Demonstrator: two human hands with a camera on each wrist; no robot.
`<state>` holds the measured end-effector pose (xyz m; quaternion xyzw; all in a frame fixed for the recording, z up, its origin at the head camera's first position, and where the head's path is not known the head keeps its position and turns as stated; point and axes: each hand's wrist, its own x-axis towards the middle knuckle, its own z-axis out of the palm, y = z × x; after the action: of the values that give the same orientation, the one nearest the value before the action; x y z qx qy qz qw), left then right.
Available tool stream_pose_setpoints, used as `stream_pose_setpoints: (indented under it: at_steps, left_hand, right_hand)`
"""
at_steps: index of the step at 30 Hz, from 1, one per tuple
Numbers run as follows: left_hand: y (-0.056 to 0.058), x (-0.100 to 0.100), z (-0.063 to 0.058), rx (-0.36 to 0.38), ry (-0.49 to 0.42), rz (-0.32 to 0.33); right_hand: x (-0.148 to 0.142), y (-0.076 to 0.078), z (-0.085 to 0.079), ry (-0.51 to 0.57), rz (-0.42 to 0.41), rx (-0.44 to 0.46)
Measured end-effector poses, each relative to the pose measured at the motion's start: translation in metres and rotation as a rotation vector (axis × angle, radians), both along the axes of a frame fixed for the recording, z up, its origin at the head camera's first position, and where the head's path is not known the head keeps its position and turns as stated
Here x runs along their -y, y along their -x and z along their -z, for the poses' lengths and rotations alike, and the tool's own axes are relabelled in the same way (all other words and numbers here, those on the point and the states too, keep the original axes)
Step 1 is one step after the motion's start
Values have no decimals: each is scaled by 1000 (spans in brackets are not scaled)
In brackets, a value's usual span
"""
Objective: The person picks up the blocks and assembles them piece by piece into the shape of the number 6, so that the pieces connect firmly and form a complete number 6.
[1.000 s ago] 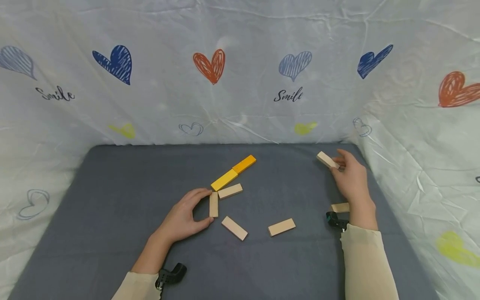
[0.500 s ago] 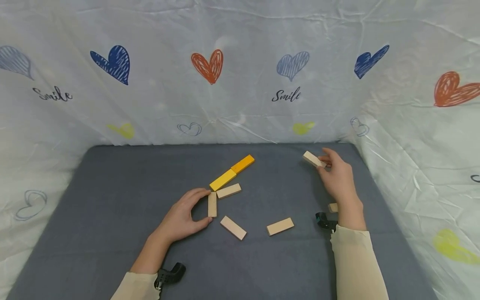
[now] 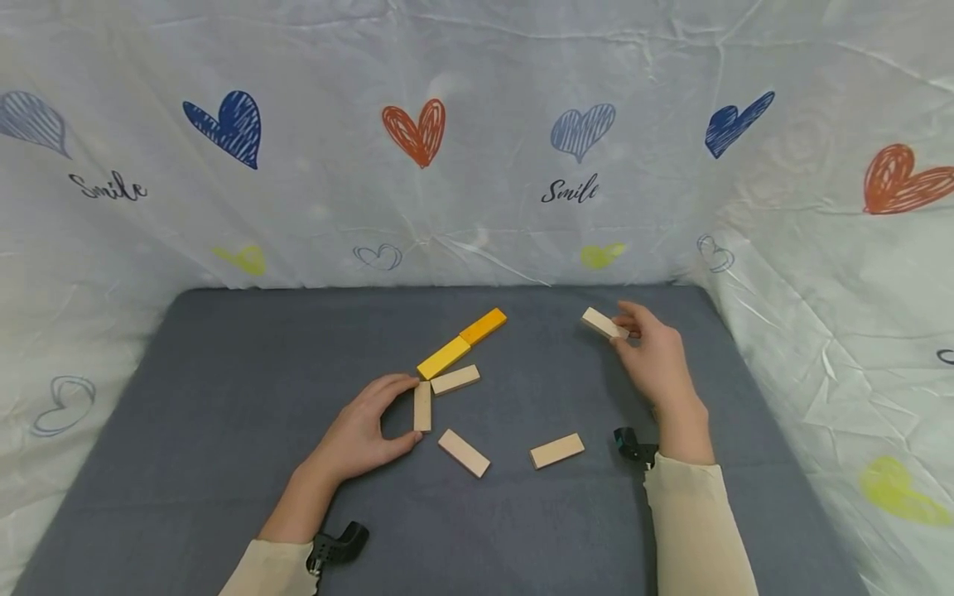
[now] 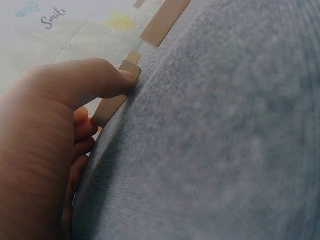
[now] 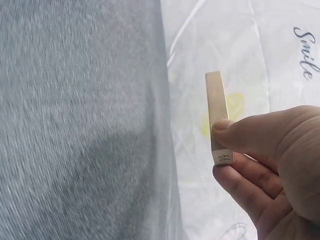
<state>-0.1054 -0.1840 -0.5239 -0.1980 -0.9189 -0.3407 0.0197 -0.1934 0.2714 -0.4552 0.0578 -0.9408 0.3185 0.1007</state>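
My right hand (image 3: pixel 656 356) pinches a pale wooden block (image 3: pixel 599 322) by one end, above the back right part of the table. In the right wrist view the thumb presses this block (image 5: pixel 217 97), and its near end carries the printed number 66. On the cloth at centre left, my left hand (image 3: pixel 365 422) spans another pale block (image 3: pixel 422 406), thumb at the near end and fingertips at the far end. Beside that block's far end lies a third pale block (image 3: pixel 455 380). A yellow block (image 3: pixel 444 357) and an orange block (image 3: pixel 483 326) form a slanting line behind it.
Two more loose pale blocks, one left (image 3: pixel 464 453) and one right (image 3: pixel 557 451), lie toward the front. Grey cloth (image 3: pixel 224 397) covers the table. A white curtain (image 3: pixel 477 215) printed with hearts hangs right behind its back edge.
My right hand has carried its block leftward across the back of the table, slowing lately. My left hand has stayed on its block, and the blocks on the cloth have not moved.
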Motion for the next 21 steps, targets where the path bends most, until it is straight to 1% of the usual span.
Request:
stream_pose_setpoints:
  at_steps: [7, 13, 18, 21]
  left_hand:
    - [1, 1, 0, -1, -3, 7]
    - [0, 1, -2, 7, 5, -4]
    - [0, 0, -3, 9, 10, -2]
    - [1, 0, -1, 0, 9, 2]
  right_hand:
    - [8, -2, -2, 2, -21, 0]
    - [15, -5, -6, 14, -31, 7]
    - [18, -7, -3, 17, -33, 18]
    - [20, -9, -1, 27, -32, 22]
